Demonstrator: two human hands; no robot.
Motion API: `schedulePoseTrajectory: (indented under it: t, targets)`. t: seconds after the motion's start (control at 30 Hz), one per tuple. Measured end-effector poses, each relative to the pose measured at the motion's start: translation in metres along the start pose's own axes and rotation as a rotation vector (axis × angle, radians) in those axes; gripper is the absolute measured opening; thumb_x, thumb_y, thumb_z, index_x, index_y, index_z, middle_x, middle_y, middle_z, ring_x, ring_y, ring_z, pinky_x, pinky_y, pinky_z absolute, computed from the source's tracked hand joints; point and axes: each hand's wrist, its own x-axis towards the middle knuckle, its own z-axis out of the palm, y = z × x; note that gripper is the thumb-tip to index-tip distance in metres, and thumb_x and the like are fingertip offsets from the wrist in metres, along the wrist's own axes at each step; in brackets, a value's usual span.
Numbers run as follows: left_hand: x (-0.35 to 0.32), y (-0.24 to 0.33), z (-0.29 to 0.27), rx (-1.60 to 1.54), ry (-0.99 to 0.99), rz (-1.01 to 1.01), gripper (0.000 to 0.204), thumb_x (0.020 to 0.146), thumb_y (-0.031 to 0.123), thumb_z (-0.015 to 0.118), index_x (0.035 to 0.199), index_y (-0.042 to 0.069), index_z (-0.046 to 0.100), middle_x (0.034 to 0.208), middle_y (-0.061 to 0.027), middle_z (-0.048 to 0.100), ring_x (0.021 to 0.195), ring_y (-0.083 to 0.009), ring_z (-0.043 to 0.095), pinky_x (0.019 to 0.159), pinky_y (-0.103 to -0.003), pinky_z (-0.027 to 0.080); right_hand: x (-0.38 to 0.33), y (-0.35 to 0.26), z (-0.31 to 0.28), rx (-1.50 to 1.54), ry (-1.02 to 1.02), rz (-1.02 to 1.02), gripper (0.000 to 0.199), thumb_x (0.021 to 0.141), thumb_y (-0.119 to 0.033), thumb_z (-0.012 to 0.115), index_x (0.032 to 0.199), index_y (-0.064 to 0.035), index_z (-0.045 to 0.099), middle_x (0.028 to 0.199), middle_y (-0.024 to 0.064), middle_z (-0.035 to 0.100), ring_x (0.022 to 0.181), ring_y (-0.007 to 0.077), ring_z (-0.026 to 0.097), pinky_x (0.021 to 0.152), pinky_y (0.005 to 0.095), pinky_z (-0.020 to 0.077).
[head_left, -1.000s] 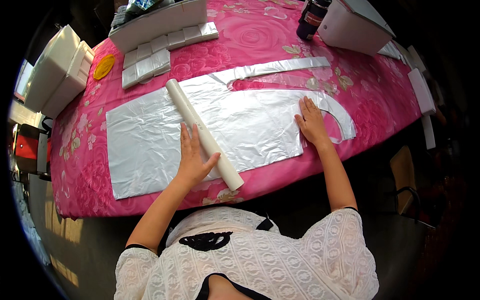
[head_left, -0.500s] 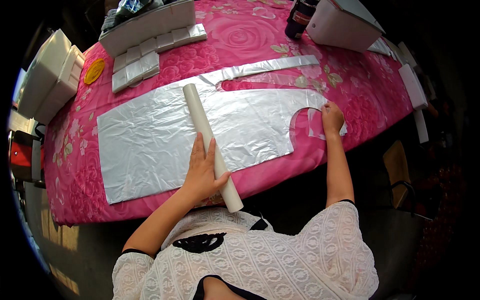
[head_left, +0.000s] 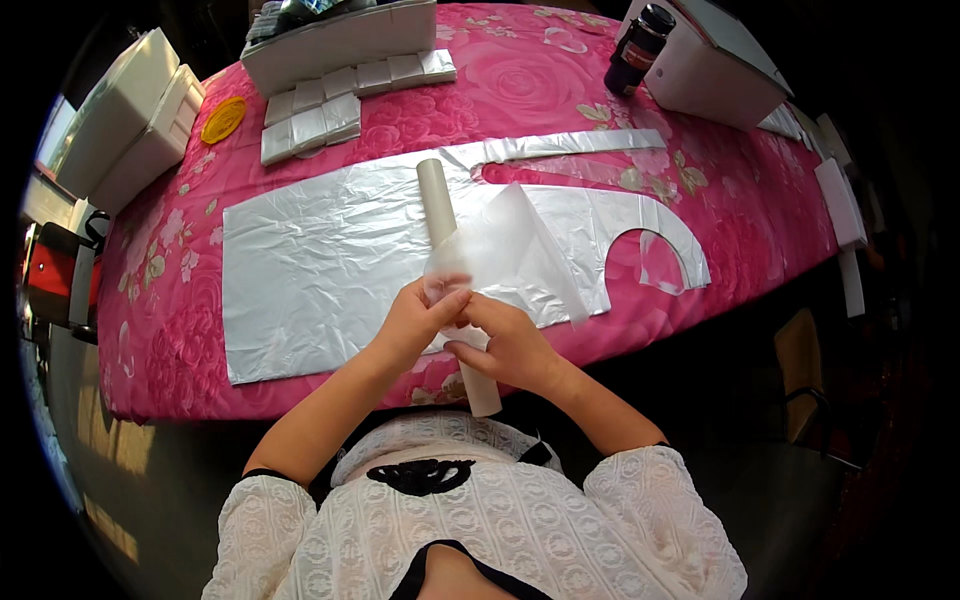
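Observation:
A long white cardboard tube (head_left: 438, 205) lies across a silver foil sheet (head_left: 320, 270) on the pink flowered table (head_left: 760, 215). A translucent film (head_left: 510, 245) is lifted off the tube toward the right. My left hand (head_left: 415, 320) pinches the film's edge beside the tube. My right hand (head_left: 510, 345) meets it from the right, fingers closed on the same film edge over the tube's near end. The foil sheet has curved cut-outs on its right side.
Small silver packets (head_left: 320, 105) lie at the far left beside a yellow disc (head_left: 222, 118). White boxes (head_left: 130, 125) stand at the left edge, another white box (head_left: 700, 65) and a dark jar (head_left: 640, 45) at the far right. A silver strip (head_left: 570, 145) lies beyond the sheet.
Both hands left the flat sheet and came together at the tube's near end. The translucent film now stands lifted off the tube.

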Motion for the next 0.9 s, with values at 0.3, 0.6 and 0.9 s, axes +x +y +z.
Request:
schedulePoseTrajectory:
  t: [0.3,0.6,0.9]
  targets:
    - [-0.056,0.019,-0.164,-0.06,0.225,-0.246,0.016,0.081,0.013,0.061,0.091,0.001,0.059,0.083,-0.0099,0.063,0.078,-0.0205,0.062,0.07,-0.032,0.051,-0.054,-0.025,0.01,-0.619,0.193,0.276,0.034,0.069,-0.033,0.072,0.076,-0.0038,0.055,0.08,0.0095,0.058,0.074,0.0256,0.057,0.061,0.0347,0.046]
    - [-0.059,0.011,-0.217,0.054,0.228,-0.415,0.019,0.081,0.007,0.059,0.097,-0.003,0.057,0.089,-0.0129,0.063,0.081,-0.0212,0.063,0.071,-0.031,0.05,-0.053,-0.004,0.034,-0.374,-0.155,0.721,0.055,0.072,-0.05,0.06,0.087,0.0033,0.059,0.076,0.0218,0.062,0.075,0.0372,0.061,0.068,0.0431,0.048]
    - [-0.041,0.034,-0.226,0.534,0.184,-0.275,0.016,0.079,0.003,0.06,0.094,-0.002,0.061,0.085,-0.0088,0.065,0.077,-0.0146,0.063,0.07,-0.025,0.049,-0.068,0.009,0.007,-0.217,-0.007,0.783,0.049,0.073,-0.044,0.06,0.091,0.0016,0.062,0.08,0.0218,0.063,0.078,0.0364,0.061,0.073,0.0415,0.0476]
